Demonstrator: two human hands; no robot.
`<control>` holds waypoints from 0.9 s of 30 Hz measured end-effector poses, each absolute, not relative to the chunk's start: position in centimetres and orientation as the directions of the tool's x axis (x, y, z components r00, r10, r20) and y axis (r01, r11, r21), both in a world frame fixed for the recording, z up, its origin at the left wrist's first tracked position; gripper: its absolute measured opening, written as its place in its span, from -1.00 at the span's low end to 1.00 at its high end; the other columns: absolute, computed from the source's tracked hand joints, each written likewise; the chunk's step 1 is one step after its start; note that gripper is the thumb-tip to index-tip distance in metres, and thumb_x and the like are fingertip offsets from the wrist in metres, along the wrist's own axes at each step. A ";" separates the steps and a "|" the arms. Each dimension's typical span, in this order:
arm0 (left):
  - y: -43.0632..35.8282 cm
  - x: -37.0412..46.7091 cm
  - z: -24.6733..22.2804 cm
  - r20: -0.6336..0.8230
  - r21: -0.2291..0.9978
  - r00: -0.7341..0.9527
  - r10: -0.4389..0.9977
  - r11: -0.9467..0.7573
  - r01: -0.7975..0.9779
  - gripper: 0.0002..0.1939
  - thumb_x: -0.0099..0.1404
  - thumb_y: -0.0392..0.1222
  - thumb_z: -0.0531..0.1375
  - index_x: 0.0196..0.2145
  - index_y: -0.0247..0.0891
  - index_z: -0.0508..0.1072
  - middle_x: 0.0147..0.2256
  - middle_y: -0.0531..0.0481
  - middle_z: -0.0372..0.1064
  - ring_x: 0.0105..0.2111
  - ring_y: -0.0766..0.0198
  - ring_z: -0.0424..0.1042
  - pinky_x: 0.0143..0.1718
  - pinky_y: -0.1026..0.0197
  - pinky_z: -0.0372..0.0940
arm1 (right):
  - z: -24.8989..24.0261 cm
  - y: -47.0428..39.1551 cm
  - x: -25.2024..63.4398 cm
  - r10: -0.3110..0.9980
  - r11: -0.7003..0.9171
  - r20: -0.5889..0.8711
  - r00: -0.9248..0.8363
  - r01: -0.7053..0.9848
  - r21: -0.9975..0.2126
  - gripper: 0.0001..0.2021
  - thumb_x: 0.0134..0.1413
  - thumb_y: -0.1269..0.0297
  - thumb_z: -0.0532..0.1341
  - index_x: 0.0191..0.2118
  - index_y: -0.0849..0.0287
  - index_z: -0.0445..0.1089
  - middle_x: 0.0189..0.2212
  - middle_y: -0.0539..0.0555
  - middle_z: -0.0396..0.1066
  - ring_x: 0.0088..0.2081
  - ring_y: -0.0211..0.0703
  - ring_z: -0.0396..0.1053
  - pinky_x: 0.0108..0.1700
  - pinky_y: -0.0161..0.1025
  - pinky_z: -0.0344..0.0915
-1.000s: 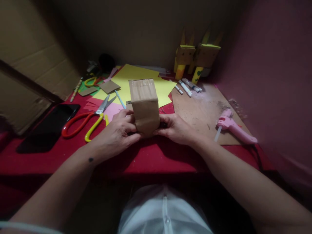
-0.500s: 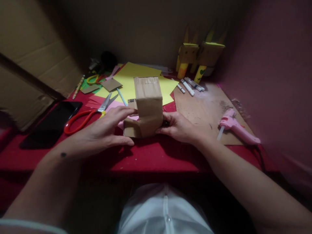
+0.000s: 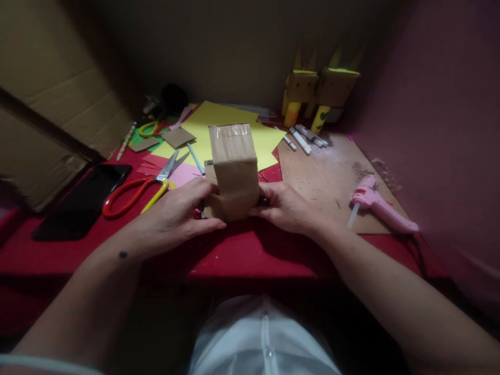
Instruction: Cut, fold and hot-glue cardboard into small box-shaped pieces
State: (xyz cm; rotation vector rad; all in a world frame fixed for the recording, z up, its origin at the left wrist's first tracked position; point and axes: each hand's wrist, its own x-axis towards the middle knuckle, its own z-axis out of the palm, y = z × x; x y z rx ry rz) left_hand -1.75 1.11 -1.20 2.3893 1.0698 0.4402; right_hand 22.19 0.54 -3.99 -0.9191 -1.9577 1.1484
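Between my hands a small brown cardboard box [image 3: 236, 179] stands near the front of the red-covered table, with clear tape on its top. My left hand [image 3: 183, 211] grips the box's lower left side, where a cardboard flap folds, thumb in front and fingers behind. My right hand [image 3: 283, 205] pinches the lower right edge, its fingertips partly hidden by the box. Just left of my left hand lie scissors [image 3: 135, 195] with red and yellow handles, blades pointing away. Yellow paper [image 3: 219, 114] and pink paper [image 3: 183, 174] are spread behind the box.
At right, a pink glue gun [image 3: 380, 203] rests on a cardboard sheet [image 3: 312, 177]. Several white markers [image 3: 300, 140] lie behind it, near two cardboard figures [image 3: 300, 94] with pointed ears. On the left are a black phone [image 3: 82, 200], cardboard pieces [image 3: 179, 137] and a patterned pencil [image 3: 127, 140].
My left hand has moved right and closed on the box's left side, pressing the flap inward. The box has turned and tilted slightly. My right hand keeps its place.
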 end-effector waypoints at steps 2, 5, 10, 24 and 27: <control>1.1 -1.8 -1.2 0.072 0.534 0.632 0.772 -0.565 0.629 -0.42 0.18 0.04 0.29 0.12 -0.10 0.27 0.04 -0.06 0.35 -0.03 0.04 0.39 -0.11 0.15 0.35 | -4.1 0.5 22.2 0.827 0.370 0.205 -0.523 0.233 -0.899 -0.85 0.00 0.53 0.24 -0.27 0.21 0.45 -0.33 0.00 0.49 -0.23 -0.15 0.43 -0.14 -0.20 0.37; 1.0 -1.7 -1.1 0.070 0.508 0.609 0.790 -0.554 0.660 -0.39 0.16 0.09 0.29 0.10 -0.15 0.26 -0.01 -0.08 0.37 -0.08 0.03 0.41 -0.15 0.14 0.35 | -4.0 0.5 22.2 0.827 0.377 0.214 -0.521 0.231 -0.897 -0.85 -0.01 0.55 0.23 -0.29 0.22 0.43 -0.34 0.01 0.47 -0.21 -0.13 0.43 -0.12 -0.19 0.37; 1.1 -1.2 -1.1 0.062 0.602 0.578 0.814 -0.492 0.629 -0.26 0.09 0.10 0.33 0.14 -0.19 0.21 0.01 -0.12 0.34 -0.06 -0.04 0.40 -0.16 0.07 0.37 | -3.8 0.4 22.2 0.823 0.380 0.199 -0.532 0.254 -0.890 -0.86 0.02 0.52 0.24 -0.26 0.22 0.43 -0.31 0.02 0.48 -0.20 -0.12 0.44 -0.10 -0.17 0.37; 0.6 0.3 -2.1 0.032 0.885 0.516 0.856 -0.264 0.384 -0.39 0.09 -0.02 0.38 0.06 -0.22 0.37 0.04 -0.08 0.42 0.03 0.02 0.40 0.07 0.07 0.33 | -3.6 0.6 22.1 0.818 0.381 0.198 -0.541 0.251 -0.890 -0.88 0.03 0.55 0.23 -0.29 0.24 0.44 -0.32 0.03 0.51 -0.24 -0.17 0.44 -0.16 -0.22 0.37; 0.6 0.5 -1.8 0.032 0.873 0.534 0.845 -0.284 0.397 -0.48 0.11 -0.03 0.36 0.01 -0.21 0.43 -0.02 -0.04 0.46 -0.02 0.04 0.43 0.02 0.09 0.35 | -3.6 0.6 22.1 0.816 0.354 0.174 -0.552 0.238 -0.904 -0.87 0.03 0.55 0.23 -0.28 0.25 0.44 -0.32 0.03 0.51 -0.24 -0.17 0.44 -0.15 -0.21 0.37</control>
